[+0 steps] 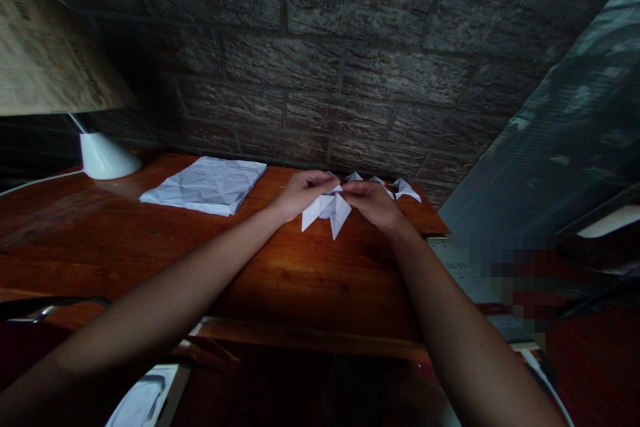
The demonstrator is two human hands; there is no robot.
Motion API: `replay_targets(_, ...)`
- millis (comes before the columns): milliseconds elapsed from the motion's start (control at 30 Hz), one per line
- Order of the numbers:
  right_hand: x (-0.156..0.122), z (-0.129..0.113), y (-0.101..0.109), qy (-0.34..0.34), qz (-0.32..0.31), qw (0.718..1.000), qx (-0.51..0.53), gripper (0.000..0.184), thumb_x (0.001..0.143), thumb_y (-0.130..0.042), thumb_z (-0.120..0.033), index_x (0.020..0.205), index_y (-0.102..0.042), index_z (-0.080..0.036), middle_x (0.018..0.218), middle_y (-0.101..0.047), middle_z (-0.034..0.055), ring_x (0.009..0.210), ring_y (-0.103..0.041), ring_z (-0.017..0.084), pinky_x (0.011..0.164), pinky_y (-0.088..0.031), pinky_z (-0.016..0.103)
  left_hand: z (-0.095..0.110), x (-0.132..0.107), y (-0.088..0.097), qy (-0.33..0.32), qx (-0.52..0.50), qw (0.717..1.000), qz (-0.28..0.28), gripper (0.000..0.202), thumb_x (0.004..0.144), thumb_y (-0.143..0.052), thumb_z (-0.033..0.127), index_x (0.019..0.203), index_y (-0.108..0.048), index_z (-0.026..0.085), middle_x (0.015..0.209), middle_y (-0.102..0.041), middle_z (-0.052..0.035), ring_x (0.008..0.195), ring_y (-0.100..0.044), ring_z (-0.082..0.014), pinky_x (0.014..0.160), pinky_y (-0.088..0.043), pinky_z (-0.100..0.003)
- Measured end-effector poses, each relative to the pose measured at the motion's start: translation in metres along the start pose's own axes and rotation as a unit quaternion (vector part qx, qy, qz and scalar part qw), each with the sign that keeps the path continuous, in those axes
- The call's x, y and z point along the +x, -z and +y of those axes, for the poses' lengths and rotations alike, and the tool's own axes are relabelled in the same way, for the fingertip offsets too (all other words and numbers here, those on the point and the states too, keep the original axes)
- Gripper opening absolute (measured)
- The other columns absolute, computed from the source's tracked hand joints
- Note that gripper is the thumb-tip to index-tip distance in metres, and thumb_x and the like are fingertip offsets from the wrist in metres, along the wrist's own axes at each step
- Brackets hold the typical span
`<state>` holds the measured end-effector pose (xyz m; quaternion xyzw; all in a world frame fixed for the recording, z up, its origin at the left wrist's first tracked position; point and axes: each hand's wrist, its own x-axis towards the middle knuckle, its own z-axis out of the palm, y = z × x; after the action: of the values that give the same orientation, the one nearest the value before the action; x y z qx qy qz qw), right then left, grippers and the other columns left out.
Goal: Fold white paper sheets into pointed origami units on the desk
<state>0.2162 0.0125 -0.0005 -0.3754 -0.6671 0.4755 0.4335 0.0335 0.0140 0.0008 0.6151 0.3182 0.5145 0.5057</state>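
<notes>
Between my two hands is a folded white paper piece (326,208), with pointed flaps hanging toward me. My left hand (306,192) pinches its upper left part, thumb on top. On the other side, my right hand (371,201) grips the upper right part between thumb and fingers. The fingertips of both hands nearly meet at its top, and they hide some of the folds. Just behind my right hand, several small folded paper pieces (407,189) stand along the back of the table, partly covered by the hand.
A stack of creased white paper sheets (207,183) lies left of my hands on the wooden table (310,287). Farther left stands a lamp with a white base (107,155) and a printed shade (50,53). A brick wall (310,73) rises directly behind the table.
</notes>
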Motion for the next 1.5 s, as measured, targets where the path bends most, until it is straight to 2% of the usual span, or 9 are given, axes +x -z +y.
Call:
replay_targets(133, 0.0, -0.001, 0.0, 0.004, 0.007, 1.0, -0.006, 0.021, 0.067, -0.079, -0.038, 0.08, -0.077, -0.021, 0.081, -0.074, 0.0008, 0.073, -0.063, 0.015, 0.079, -0.049, 0.034, 0.001, 0.0, 0.0, 0.011, -0.003, 1.0, -0.011, 0.022, 0.065, -0.081, 0.031, 0.077, -0.073, 0.014, 0.074, -0.07, -0.0036, 0.063, -0.057, -0.0119, 0.06, -0.041, -0.025)
replay_targets(400, 0.0, -0.003, -0.003, 0.016, 0.009, 1.0, 0.002, 0.023, 0.065, -0.08, -0.038, 0.08, -0.076, -0.02, 0.083, -0.076, 0.0016, 0.077, -0.066, 0.016, 0.084, -0.051, 0.035, 0.003, -0.001, -0.001, 0.027, -0.029, 0.999, -0.002, 0.026, 0.061, -0.084, 0.033, 0.074, -0.073, 0.014, 0.071, -0.07, -0.0025, 0.062, -0.057, -0.0115, 0.062, -0.043, -0.026)
replay_targets(800, -0.001, -0.006, -0.008, 0.024, 0.019, 0.999, 0.012, 0.022, 0.064, -0.081, -0.036, 0.078, -0.076, -0.02, 0.083, -0.076, 0.0023, 0.077, -0.067, 0.016, 0.081, -0.052, 0.035, -0.001, 0.001, 0.001, 0.027, -0.03, 0.999, 0.023, 0.028, 0.062, -0.084, 0.037, 0.075, -0.073, 0.015, 0.074, -0.072, -0.0041, 0.065, -0.062, -0.0144, 0.062, -0.046, -0.028)
replay_targets(1033, -0.001, -0.007, -0.009, 0.025, 0.021, 0.999, 0.006, 0.023, 0.065, -0.081, -0.037, 0.079, -0.075, -0.02, 0.083, -0.076, 0.0027, 0.075, -0.067, 0.016, 0.082, -0.052, 0.035, -0.001, 0.0, 0.001, 0.036, -0.039, 0.998, 0.023, 0.021, 0.066, -0.082, 0.033, 0.076, -0.074, 0.016, 0.073, -0.071, -0.0024, 0.063, -0.06, -0.0122, 0.061, -0.044, -0.026)
replay_targets(1233, -0.001, -0.007, -0.01, 0.025, 0.026, 0.999, -0.002, 0.025, 0.065, -0.081, -0.039, 0.078, -0.075, -0.019, 0.081, -0.075, 0.0029, 0.073, -0.066, 0.016, 0.078, -0.051, 0.034, -0.001, 0.001, 0.001, 0.039, -0.047, 0.998, 0.029, 0.024, 0.064, -0.083, 0.033, 0.076, -0.072, 0.016, 0.071, -0.07, -0.0018, 0.061, -0.058, -0.0116, 0.059, -0.042, -0.025)
replay_targets(1433, -0.003, -0.013, -0.015, 0.014, 0.023, 0.999, -0.021, 0.026, 0.062, -0.083, -0.041, 0.072, -0.074, -0.019, 0.075, -0.074, 0.0023, 0.067, -0.064, 0.015, 0.069, -0.05, 0.03, -0.001, 0.001, 0.0, 0.033, -0.002, 0.998, 0.049, 0.036, 0.075, -0.073, 0.05, 0.064, -0.066, 0.017, 0.057, -0.059, 0.001, 0.049, -0.047, -0.0097, 0.049, -0.032, -0.025)
replay_targets(1500, -0.003, -0.013, -0.014, 0.016, 0.031, 0.999, -0.026, 0.026, 0.062, -0.082, -0.042, 0.073, -0.075, -0.019, 0.074, -0.074, 0.002, 0.066, -0.063, 0.015, 0.068, -0.05, 0.03, 0.001, 0.001, 0.001, 0.022, 0.013, 0.999, 0.041, 0.038, 0.075, -0.072, 0.053, 0.063, -0.066, 0.018, 0.058, -0.06, 0.0005, 0.051, -0.048, -0.0102, 0.049, -0.032, -0.024)
